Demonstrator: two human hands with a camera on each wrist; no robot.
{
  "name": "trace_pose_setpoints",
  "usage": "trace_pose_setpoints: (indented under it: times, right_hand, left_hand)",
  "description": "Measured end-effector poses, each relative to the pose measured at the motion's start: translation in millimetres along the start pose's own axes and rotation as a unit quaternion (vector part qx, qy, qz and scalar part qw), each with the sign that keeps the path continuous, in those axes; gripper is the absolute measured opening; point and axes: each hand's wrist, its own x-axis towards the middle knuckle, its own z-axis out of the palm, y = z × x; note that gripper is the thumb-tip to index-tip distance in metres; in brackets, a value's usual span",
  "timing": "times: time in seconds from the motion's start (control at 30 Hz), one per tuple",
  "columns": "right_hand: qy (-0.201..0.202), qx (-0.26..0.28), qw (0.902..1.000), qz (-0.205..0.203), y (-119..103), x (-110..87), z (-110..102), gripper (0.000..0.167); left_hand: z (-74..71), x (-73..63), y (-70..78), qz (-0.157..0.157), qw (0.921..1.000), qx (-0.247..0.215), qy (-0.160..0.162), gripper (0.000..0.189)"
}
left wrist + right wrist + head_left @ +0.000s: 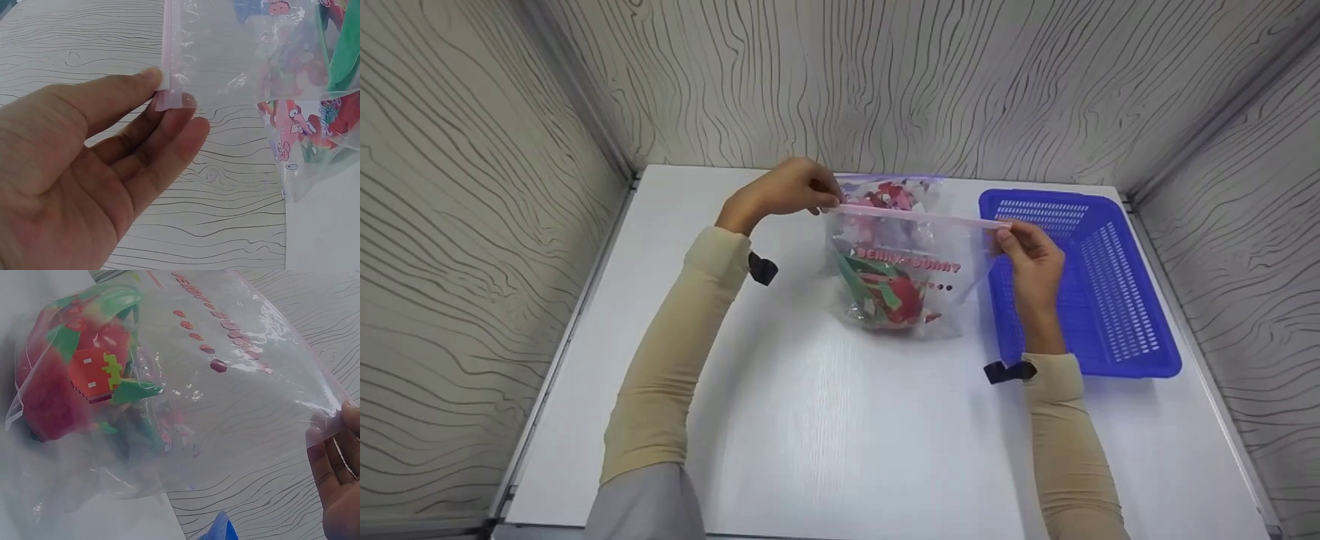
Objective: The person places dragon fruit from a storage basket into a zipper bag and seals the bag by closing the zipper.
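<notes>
A clear zip bag (909, 261) with a pink top strip and red printed lettering hangs upright over the white table. Pinched at its left top corner by thumb and fingers, the strip is held by my left hand (787, 187). My right hand (1035, 262) pinches the right top corner the same way. Low in the bag lies a red and green strawberry-like item (50, 394), seen through the plastic; its exact kind is unclear. In the left wrist view, the pink strip's end (169, 101) sits between my left thumb and fingers.
Behind the held bag, another clear bag (892, 193) with a purple edge contains pink and red things. A blue perforated basket (1140, 360) stands at the right of the white table (810, 435). Wood-grain panels (885, 82) enclose the back and sides.
</notes>
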Motion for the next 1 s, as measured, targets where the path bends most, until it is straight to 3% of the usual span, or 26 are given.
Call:
trace_pose_setpoints:
  times: [0.27,0.4,0.57,0.77,0.87,1.0]
  right_hand:
    - [-0.006,0.022,0.9997,0.0,1,0.2,1,0.017]
    - [-0.01,0.03,0.9995,-0.005,2,-0.8,0,0.017]
    - [-0.012,0.044,0.9988,-0.014,2,-2.0,-1,0.016]
    - [-0.001,0.035,0.9993,-0.012,4,-3.5,-2,0.014]
    - [0.003,0.027,0.9996,-0.012,4,-4.7,-2,0.013]
    - [0.003,0.031,0.9994,-0.016,6,-6.5,-2,0.013]
  left_hand:
    - [10.2,-3.4,-15.8,0.008,0.9981,-0.058,0.019,0.025]
    - [23.5,-4.3,-29.3,0.001,0.9941,-0.103,0.035,0.042]
    - [54.6,-4.5,-50.2,-0.026,0.9866,-0.155,0.043,0.074]
    - [104.7,-1.9,-71.5,-0.05,0.9781,-0.199,0.037,0.094]
    - [126.0,-0.5,-77.6,-0.055,0.9689,-0.238,0.038,0.099]
    - [147.7,-2.2,-83.8,-0.086,0.9523,-0.29,0.041,0.107]
